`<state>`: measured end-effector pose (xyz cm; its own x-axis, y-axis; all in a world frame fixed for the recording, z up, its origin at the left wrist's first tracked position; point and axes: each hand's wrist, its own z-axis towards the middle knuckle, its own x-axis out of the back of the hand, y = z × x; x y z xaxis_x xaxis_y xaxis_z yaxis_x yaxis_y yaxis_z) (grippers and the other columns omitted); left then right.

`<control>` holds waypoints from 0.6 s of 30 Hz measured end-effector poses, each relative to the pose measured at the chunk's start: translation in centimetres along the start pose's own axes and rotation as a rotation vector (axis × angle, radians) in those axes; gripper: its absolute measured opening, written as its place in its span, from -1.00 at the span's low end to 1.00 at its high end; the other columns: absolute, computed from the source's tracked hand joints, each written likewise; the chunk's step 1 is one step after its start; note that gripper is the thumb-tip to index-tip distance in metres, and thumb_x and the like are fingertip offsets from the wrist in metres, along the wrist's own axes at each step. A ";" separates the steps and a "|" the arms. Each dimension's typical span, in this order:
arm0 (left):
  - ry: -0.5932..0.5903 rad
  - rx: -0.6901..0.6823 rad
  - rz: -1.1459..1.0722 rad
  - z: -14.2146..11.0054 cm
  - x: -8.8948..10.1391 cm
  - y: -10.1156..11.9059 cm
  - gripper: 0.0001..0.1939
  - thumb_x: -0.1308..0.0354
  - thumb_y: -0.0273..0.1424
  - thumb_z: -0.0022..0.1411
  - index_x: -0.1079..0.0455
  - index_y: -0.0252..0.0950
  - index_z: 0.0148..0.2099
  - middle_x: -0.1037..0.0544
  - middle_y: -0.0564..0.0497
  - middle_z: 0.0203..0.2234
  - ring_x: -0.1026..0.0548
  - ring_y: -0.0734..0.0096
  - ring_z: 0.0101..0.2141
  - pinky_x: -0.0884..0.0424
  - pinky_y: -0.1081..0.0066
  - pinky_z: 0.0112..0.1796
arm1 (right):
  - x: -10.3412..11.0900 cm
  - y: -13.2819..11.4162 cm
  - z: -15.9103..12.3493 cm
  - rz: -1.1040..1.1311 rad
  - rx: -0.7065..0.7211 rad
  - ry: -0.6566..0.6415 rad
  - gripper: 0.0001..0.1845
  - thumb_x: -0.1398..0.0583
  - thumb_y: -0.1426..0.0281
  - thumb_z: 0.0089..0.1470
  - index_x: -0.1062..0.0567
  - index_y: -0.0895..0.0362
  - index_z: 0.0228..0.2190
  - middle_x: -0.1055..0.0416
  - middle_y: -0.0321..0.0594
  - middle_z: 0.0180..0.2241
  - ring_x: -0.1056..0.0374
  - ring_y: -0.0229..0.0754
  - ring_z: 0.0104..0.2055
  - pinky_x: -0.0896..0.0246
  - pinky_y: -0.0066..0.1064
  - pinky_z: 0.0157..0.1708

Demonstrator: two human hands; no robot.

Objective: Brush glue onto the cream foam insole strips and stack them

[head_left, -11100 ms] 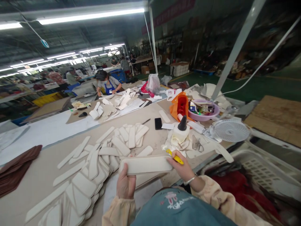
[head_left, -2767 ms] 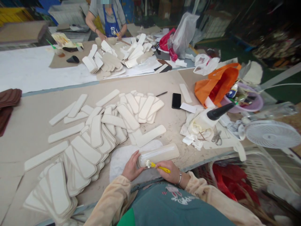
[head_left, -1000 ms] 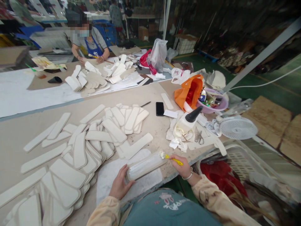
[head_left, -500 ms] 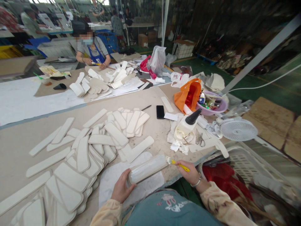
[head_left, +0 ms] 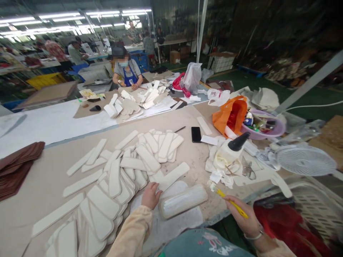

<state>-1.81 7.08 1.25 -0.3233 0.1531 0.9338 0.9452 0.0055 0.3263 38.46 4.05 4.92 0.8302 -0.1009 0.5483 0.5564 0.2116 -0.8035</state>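
Note:
A long cream padded strip [head_left: 183, 201], shiny with glue, lies on a white sheet [head_left: 174, 225] at the table's near edge. My left hand [head_left: 150, 194] rests just beyond its left end, apart from it, with fingers curled down beside a flat white strip [head_left: 173, 175]; the fingertips are hidden. My right hand [head_left: 245, 219] is closed on a yellow-handled brush [head_left: 232, 204]. The brush's white bristles point left, a little off the strip's right end. A spread of several white strips [head_left: 125, 171] covers the table to the left.
A glue bottle [head_left: 227, 153] with a black nozzle stands on rags, scissors [head_left: 248, 171] beside it. Behind are a black phone [head_left: 196, 134], an orange bag [head_left: 230, 114] and a pink basin [head_left: 276, 130]. A small fan [head_left: 305, 160] and a white basket [head_left: 311, 207] sit right. Brown pieces [head_left: 16, 167] lie far left. A co-worker [head_left: 125, 71] works opposite.
My left hand has let go of the glued strip and moved up beside it; the strip now lies flat. My right hand has drawn the brush back to the right.

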 end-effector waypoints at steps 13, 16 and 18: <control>-0.303 -0.194 0.194 5.4 0.9 1.7 -0.63 -0.07 -0.23 0.00 -0.35 -0.33 -0.16 -0.36 -0.16 -0.18 -0.31 0.15 -0.14 -0.24 0.26 -0.11 | 0.1 -1.7 0.3 -0.063 -0.045 0.067 -0.83 -0.15 0.34 0.02 -0.50 0.11 -0.34 -0.51 -0.13 -0.35 -0.45 -0.06 -0.33 -0.41 -0.33 -0.29; -0.339 -0.216 0.192 5.7 1.3 1.5 -0.69 -0.03 -0.27 0.05 -0.36 -0.33 -0.18 -0.37 -0.17 -0.18 -0.32 0.16 -0.14 -0.23 0.27 -0.10 | -0.4 -2.1 0.6 -0.021 -0.052 0.068 -0.83 -0.14 0.33 0.03 -0.49 0.12 -0.35 -0.50 -0.13 -0.35 -0.44 -0.06 -0.31 -0.40 -0.30 -0.27; -0.356 -0.224 0.190 6.0 1.6 1.5 -0.74 0.01 -0.32 0.08 -0.37 -0.32 -0.21 -0.40 -0.16 -0.20 -0.35 0.20 -0.15 -0.23 0.29 -0.11 | -0.6 -2.2 0.9 0.026 -0.067 0.063 -0.81 -0.13 0.33 0.05 -0.48 0.13 -0.32 -0.49 -0.12 -0.34 -0.44 -0.09 -0.33 -0.41 -0.31 -0.30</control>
<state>-0.66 13.27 2.30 -0.0727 0.4611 0.8844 0.9406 -0.2632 0.2145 36.69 4.51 6.54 0.8439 -0.1575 0.5128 0.5337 0.1496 -0.8323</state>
